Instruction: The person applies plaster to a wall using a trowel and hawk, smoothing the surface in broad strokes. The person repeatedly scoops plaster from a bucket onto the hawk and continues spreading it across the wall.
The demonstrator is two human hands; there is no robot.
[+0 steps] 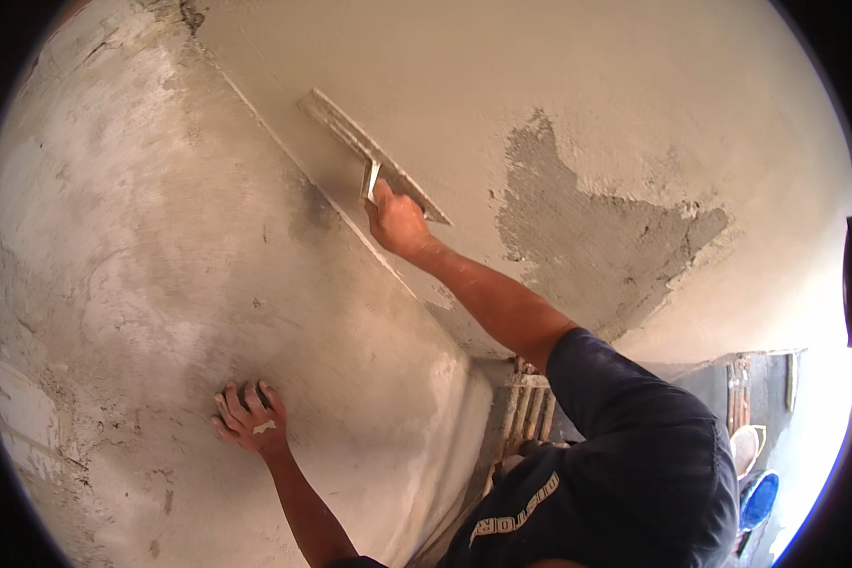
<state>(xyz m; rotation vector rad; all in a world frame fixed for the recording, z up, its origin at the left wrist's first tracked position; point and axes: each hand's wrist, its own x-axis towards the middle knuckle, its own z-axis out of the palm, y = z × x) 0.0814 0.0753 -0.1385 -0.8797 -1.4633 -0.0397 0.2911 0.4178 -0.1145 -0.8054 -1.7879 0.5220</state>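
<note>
My right hand (402, 225) is closed around the handle of a plastering trowel (350, 135). Its long metal blade lies slantwise against, or very close to, the smooth beige plastered surface (672, 85). A darker, rougher grey patch (596, 227) shows in that plaster, to the right of the trowel. Lower down on the left, my left hand (248, 418) rests on the mottled grey wall (180, 275). Its fingers are spread and slightly bent, with nothing seen in them. Pale smears mark the skin of this hand.
A straight corner line (293, 161) runs diagonally between the two surfaces, close to the trowel. Several pipes (530, 417) stand behind my right arm. At the lower right are a blue bucket (759, 500) and a pale round container (748, 450).
</note>
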